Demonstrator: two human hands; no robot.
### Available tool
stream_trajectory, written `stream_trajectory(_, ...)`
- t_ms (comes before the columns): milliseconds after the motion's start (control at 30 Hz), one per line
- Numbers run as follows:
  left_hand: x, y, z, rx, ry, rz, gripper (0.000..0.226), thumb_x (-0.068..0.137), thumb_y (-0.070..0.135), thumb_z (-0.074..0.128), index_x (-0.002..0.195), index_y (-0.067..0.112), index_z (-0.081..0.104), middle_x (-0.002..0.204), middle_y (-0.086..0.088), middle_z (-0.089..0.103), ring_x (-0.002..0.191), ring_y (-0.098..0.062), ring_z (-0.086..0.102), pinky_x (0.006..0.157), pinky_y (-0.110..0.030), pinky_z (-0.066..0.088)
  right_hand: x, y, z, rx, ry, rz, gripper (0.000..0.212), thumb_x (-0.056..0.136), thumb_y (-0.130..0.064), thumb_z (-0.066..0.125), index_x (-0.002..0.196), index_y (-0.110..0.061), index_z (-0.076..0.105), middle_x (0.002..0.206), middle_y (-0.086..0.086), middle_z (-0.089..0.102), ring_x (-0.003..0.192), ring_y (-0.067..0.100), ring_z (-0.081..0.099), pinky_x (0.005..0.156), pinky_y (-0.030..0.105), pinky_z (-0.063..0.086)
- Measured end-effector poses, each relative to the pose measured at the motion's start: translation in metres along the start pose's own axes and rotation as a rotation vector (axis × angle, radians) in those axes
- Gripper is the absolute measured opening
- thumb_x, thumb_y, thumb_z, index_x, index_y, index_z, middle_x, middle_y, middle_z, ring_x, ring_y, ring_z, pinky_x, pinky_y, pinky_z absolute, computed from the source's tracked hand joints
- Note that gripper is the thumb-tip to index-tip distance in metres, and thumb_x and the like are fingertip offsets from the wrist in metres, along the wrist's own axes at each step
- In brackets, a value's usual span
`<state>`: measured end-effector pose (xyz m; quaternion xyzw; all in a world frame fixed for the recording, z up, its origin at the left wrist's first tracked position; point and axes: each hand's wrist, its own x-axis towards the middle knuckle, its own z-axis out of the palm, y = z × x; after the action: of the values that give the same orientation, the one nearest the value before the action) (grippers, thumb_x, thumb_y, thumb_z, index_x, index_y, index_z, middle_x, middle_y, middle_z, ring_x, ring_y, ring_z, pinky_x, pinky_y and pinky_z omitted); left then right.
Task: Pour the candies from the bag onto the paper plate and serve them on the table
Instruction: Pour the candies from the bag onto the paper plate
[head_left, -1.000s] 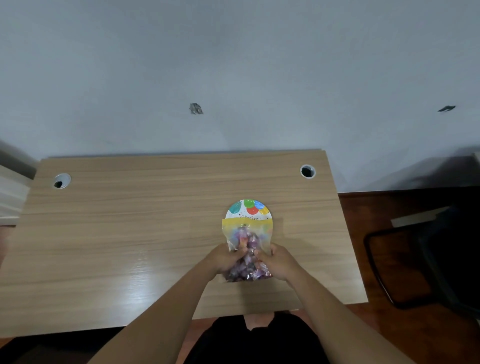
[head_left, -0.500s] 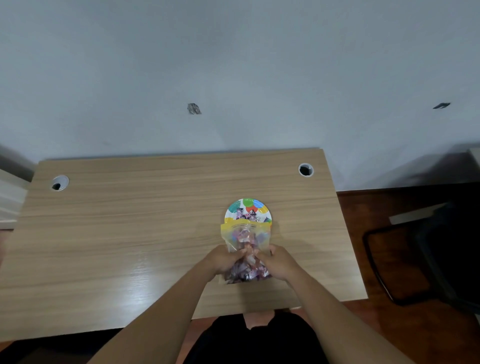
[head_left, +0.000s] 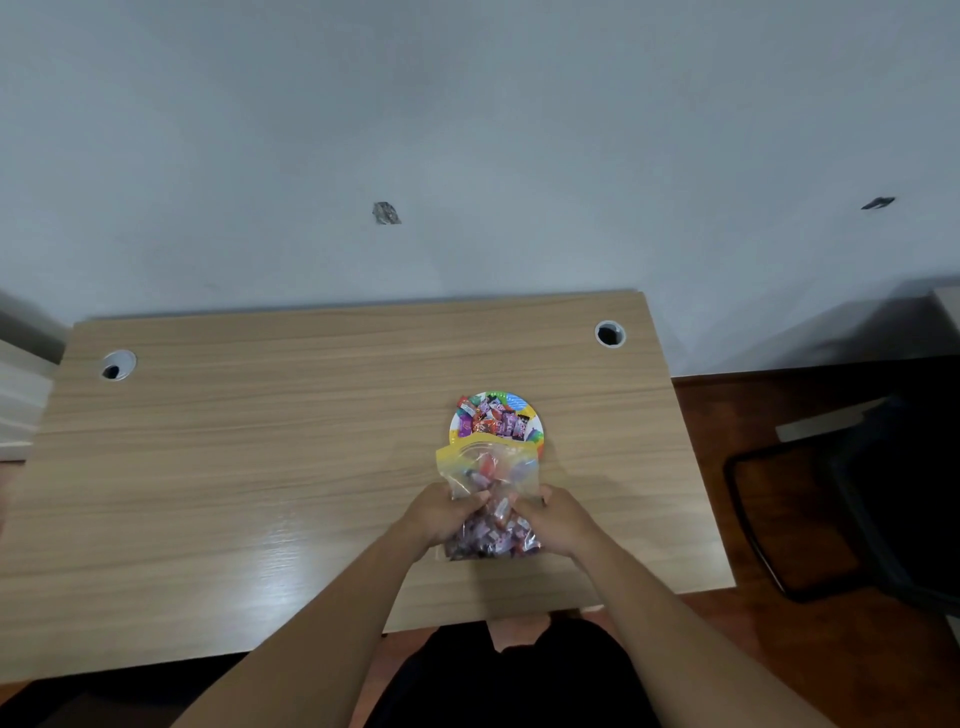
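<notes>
Candies (head_left: 493, 525) fill the near, bunched end of a clear, crinkly plastic bag (head_left: 488, 483), squeezed between the left hand (head_left: 444, 512) and right hand (head_left: 553, 517), each grip clenched on the film. Its yellow-banded mouth tips onto the near rim of the round paper plate (head_left: 535, 428), where a small heap of bright wrapped sweets already lies. Pouring looks partly done; most of the load remains bagged, and serving is left. Beyond, the smooth wood-grain counter (head_left: 311, 415) meets a plain wall.
</notes>
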<state>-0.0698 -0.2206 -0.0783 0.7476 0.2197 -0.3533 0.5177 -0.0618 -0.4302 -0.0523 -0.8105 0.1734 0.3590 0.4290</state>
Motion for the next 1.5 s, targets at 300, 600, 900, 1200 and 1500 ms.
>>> stream_trajectory(300,0.000,-0.002,0.003,-0.086,-0.022,0.033,0.043,0.091,0.046,0.081,0.124,0.019,0.078,0.120,-0.003,0.082,0.111,-0.019,0.076,0.097,-0.033,0.058,-0.001,0.006,0.000,-0.016,-0.007,-0.002,0.034,0.097,-0.042,0.067,0.102,-0.011,0.079,0.097,0.014,0.083,0.074,0.021,0.069,0.073,0.035,0.055)
stream_trajectory(600,-0.006,0.004,0.004,-0.106,-0.032,0.038,0.039,0.091,0.049,0.079,0.122,0.025,0.077,0.115,0.004,0.081,0.110,-0.016,0.076,0.089,-0.029,0.057,-0.005,0.009,-0.003,0.006,0.007,0.021,0.043,0.096,-0.051,0.069,0.118,-0.014,0.070,0.111,0.006,0.078,0.103,0.026,0.074,0.079,0.033,0.051)
stream_trajectory(900,-0.011,0.004,0.005,-0.131,-0.122,0.020,0.050,0.089,0.042,0.085,0.134,0.026,0.071,0.124,0.004,0.082,0.114,-0.015,0.077,0.101,-0.038,0.061,-0.005,0.019,-0.003,0.040,-0.015,0.033,0.050,0.089,-0.057,0.072,0.115,-0.014,0.077,0.105,0.002,0.083,0.099,0.025,0.079,0.091,0.045,0.062)
stream_trajectory(1200,-0.005,0.001,0.011,-0.097,-0.078,-0.022,0.066,0.069,0.049,0.092,0.113,0.002,0.078,0.115,-0.019,0.082,0.110,-0.035,0.079,0.102,-0.052,0.059,-0.016,0.009,-0.011,-0.038,0.003,0.017,0.035,0.100,-0.037,0.069,0.077,-0.021,0.049,0.072,-0.004,0.050,0.065,0.014,0.047,0.061,0.033,0.035)
stream_trajectory(1500,-0.009,0.004,0.007,-0.205,-0.086,-0.035,0.064,0.064,0.044,0.095,0.119,0.016,0.078,0.112,-0.006,0.086,0.106,-0.026,0.082,0.101,-0.049,0.064,-0.012,0.010,-0.007,-0.018,0.003,-0.007,0.042,0.100,-0.038,0.068,0.126,-0.006,0.066,0.114,0.005,0.071,0.101,0.023,0.067,0.084,0.034,0.050)
